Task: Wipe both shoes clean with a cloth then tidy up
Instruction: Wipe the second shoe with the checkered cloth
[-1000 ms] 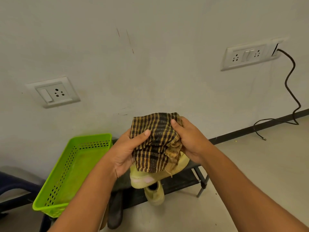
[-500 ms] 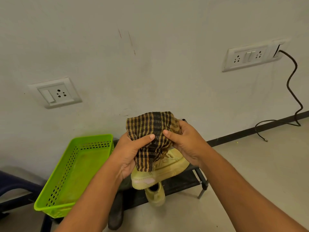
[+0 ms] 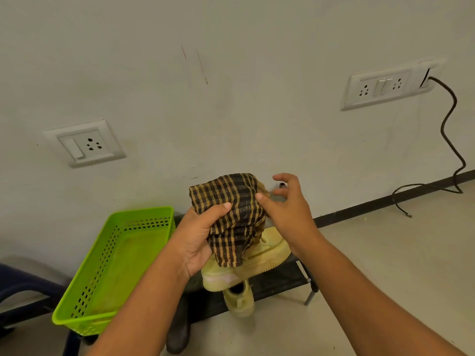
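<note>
A pale wall [image 3: 231,98] fills the upper view behind the green basket [image 3: 120,265], and a light floor [image 3: 385,265] spreads to the right of the basket. The basket's near corner is covered by the left forearm, so what it stands on is hard to make out. Just right of the basket is a low black shoe rack [image 3: 281,277], most of it hidden behind arms and shoes.

Above the rack, right of the basket's far rim, the left hand [image 3: 198,237] grips a bunched brown-and-black checked cloth [image 3: 231,214]. The thumb is clamped across its front and the fingers are out of sight behind it. The right hand [image 3: 285,209] is beside the cloth with its fingers apart and loosely curved, holding nothing. Only its thumb tip touches the cloth's right edge.

The cloth hangs over a pale yellow shoe [image 3: 270,255] on the rack top and hides the shoe's upper part. A second yellow shoe [image 3: 240,301] shows lower down, right of the basket, its top covered by the first. A dark shoe [image 3: 178,332] sits below the basket's near right corner, partly behind the left forearm.

Left of the basket a dark blue seat [image 3: 23,286] is cut off by the frame. On the wall, one socket plate [image 3: 84,143] sits above the basket and another [image 3: 383,84] far to its right, with a black cable [image 3: 447,129] trailing to the floor.
</note>
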